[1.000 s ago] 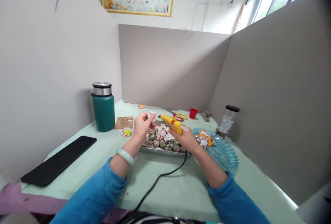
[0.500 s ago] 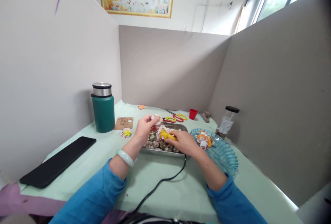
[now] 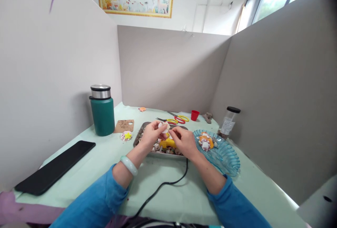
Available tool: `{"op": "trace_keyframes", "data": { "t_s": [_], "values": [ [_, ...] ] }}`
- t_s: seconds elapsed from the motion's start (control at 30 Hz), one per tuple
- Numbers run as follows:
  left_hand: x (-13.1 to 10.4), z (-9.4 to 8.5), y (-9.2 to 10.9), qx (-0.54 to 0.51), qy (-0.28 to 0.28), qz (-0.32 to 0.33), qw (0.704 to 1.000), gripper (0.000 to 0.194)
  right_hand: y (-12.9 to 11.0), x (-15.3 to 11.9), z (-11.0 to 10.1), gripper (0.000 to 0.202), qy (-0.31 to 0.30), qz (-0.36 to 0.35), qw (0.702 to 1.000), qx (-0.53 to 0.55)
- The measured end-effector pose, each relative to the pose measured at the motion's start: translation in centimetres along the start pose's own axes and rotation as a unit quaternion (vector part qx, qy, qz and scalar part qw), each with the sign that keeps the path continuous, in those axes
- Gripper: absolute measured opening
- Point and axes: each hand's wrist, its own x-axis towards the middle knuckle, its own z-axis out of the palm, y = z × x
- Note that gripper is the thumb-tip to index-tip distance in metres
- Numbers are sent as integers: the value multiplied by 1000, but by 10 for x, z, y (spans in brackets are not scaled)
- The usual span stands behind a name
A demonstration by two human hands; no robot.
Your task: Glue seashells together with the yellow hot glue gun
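My left hand [image 3: 150,136], a pale bangle at its wrist, pinches a small whitish disc-like piece [image 3: 164,126] above the metal tray [image 3: 136,137]. Close against the right side of that piece, my right hand [image 3: 185,143] has thumb and forefinger pressed together; whatever is between them is too small to make out. Below both hands, a yellow hot glue gun [image 3: 167,143] lies on the shells [image 3: 158,147] filling the tray, partly hidden by my fingers. Its black cord [image 3: 164,183] runs over the tray's front edge toward me.
On the left stand a green flask [image 3: 102,115], a black slab [image 3: 56,166], a cardboard piece [image 3: 123,126] and a yellow-centred shell flower [image 3: 126,136]. Scissors [image 3: 180,118] and a red cup [image 3: 195,115] lie behind; a blue plate [image 3: 229,159] and a clear jar [image 3: 228,122] are right.
My right hand has let go of the glue gun, which now lies in the tray, and has risen to the whitish piece. My left hand has moved slightly right and down with that piece.
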Motion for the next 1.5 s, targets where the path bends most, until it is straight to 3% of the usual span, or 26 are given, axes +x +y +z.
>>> {"op": "trace_keyframes", "data": {
  "t_s": [0.47, 1.5],
  "values": [
    [-3, 4, -1, -8, -21, 4, 1000, 39, 2, 3, 3, 34, 9, 106, 980, 170],
    [-3, 1, -5, -7, -23, 27, 999, 34, -1, 3, 0, 33, 0, 110, 969, 221]
  ]
}}
